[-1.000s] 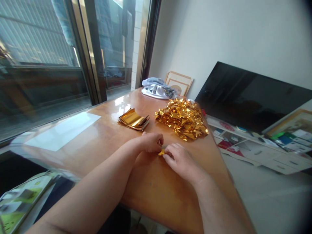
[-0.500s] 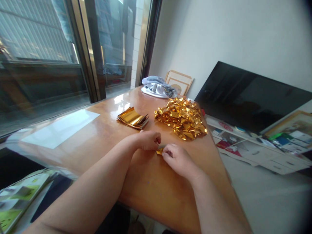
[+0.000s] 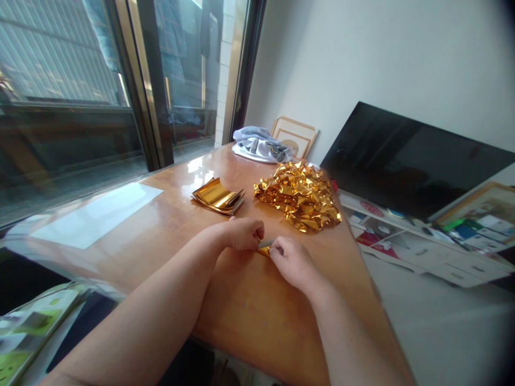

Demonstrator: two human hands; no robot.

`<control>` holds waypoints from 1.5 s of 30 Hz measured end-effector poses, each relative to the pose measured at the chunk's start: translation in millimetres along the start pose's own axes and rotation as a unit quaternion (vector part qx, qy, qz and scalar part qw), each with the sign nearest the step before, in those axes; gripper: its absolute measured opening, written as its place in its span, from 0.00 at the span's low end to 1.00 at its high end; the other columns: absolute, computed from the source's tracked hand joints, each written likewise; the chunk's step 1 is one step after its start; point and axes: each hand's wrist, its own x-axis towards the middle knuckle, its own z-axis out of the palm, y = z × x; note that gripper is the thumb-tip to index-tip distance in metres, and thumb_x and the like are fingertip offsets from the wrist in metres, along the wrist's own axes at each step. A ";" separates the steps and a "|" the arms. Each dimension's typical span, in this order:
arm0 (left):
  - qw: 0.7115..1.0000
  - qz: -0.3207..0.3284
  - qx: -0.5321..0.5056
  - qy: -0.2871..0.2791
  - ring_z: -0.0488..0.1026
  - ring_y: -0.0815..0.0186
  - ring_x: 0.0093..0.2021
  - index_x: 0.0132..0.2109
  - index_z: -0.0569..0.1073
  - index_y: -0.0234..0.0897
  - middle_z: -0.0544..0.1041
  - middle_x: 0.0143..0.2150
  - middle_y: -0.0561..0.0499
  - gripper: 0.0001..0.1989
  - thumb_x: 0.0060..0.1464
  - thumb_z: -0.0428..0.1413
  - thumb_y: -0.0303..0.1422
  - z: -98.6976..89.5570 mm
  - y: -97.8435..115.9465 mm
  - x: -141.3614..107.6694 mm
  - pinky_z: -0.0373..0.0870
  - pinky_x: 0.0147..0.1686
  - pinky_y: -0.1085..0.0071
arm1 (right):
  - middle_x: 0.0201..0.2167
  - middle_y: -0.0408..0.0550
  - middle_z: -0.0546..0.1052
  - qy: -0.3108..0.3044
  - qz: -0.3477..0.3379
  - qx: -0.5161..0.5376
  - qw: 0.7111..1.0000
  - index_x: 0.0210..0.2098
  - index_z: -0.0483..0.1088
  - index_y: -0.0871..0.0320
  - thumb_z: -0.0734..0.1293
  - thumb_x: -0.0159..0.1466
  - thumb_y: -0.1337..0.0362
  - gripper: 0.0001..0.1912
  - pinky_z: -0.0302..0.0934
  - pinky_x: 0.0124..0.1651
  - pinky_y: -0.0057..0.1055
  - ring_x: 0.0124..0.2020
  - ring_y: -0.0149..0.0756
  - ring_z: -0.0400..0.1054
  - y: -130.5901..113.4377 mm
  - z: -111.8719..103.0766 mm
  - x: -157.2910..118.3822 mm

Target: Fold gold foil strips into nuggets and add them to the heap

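Head view on my feed puts a varnished wooden table (image 3: pixel 257 321) under both of the person's hands, and I read the fingers of both as closed in a pinch. Between them, just in front of the crumpled foil, sits a small strip of gold foil (image 3: pixel 264 249), folded narrow, with a silvery edge catching the light on top. The left hand (image 3: pixel 241 234) comes in from the window side with its fingers (image 3: pixel 257 231) curled down over the strip's near end, though the knuckles hide the exact contact from me. The right hand (image 3: pixel 294 262) pinches the other end between thumb and forefinger, its fingertips (image 3: pixel 274 253) touching the foil. Just beyond them lies a loose heap of crumpled gold foil (image 3: pixel 298 197), and to its left a neat stack of gold foil sheets (image 3: pixel 217 196), curling at the edges. Farther along the table I can make out a bunched pale cloth (image 3: pixel 261 146), with a framed picture (image 3: pixel 295 134) leaning on the wall behind it. A pale flat sheet (image 3: pixel 96 214) lies near the window, and a large black screen (image 3: pixel 414 155) leans to the right of the table.
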 end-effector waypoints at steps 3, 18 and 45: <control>1.000 0.002 0.000 0.005 0.75 0.62 0.35 0.40 0.76 0.42 0.81 0.38 0.53 0.11 0.46 0.57 0.30 0.7 -0.7 1.0 0.58 0.29 0.71 | 0.26 0.43 0.72 0.003 0.006 -0.003 1.000 0.26 0.66 0.54 0.64 0.63 0.66 0.09 0.49 0.31 0.30 0.28 0.34 0.63 -1.0 0.1 0.3; 0.999 0.001 0.034 -0.002 0.75 0.61 0.37 0.41 0.74 0.41 0.80 0.40 0.51 0.11 0.49 0.58 0.38 3.3 1.4 1.0 0.63 0.35 0.70 | 0.27 0.43 0.72 0.008 0.016 0.012 1.000 0.27 0.66 0.55 0.64 0.63 0.68 0.07 0.48 0.30 0.29 0.29 0.34 0.63 -1.7 3.4 -0.3; 0.998 0.001 0.055 0.015 0.75 0.58 0.39 0.40 0.73 0.43 0.80 0.40 0.52 0.16 0.50 0.56 0.49 10.8 -0.1 3.4 0.63 0.43 0.61 | 0.29 0.44 0.72 0.012 0.033 -0.008 0.999 0.28 0.65 0.56 0.64 0.63 0.69 0.06 0.50 0.32 0.28 0.31 0.33 0.65 -3.0 5.5 0.7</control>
